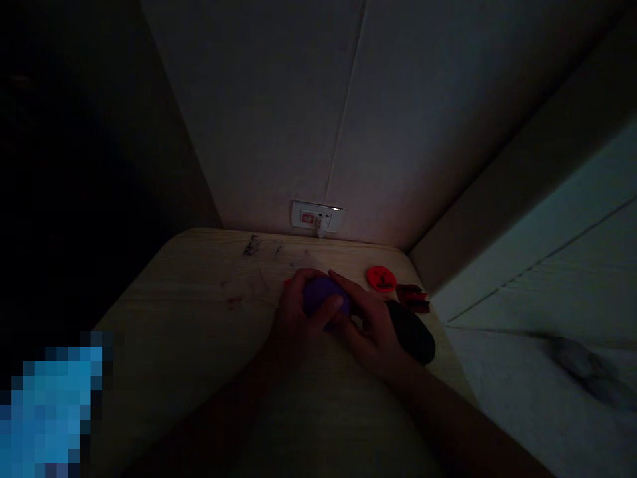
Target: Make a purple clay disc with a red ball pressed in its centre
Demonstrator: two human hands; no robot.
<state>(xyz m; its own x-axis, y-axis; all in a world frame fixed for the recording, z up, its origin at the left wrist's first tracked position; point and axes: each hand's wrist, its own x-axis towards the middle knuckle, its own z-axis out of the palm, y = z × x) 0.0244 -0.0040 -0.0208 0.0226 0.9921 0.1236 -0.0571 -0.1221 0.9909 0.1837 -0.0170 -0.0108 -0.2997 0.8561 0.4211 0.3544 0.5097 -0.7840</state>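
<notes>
A purple rounded lump (321, 295) is cupped between both hands over the wooden table; its exact kind does not show in the dim light. My left hand (298, 312) wraps its left side, thumb lying across the front. On the other side, my right hand (368, 325) curls its fingers against the lump. Just right of that hand is a dark oval object (412, 334), partly hidden by it. Beyond lie a flat red disc (381, 279) with dark marks and a dark red piece (413, 299) with black stripes. A bit of red peeks out behind my left fingers.
The wooden tabletop (164, 305) has rounded far corners and dark smudges (252, 245) near its back edge. A wall socket (317, 218) with a plug sits just behind it. A pale panel rises at the right; a blurred blue patch covers the lower left.
</notes>
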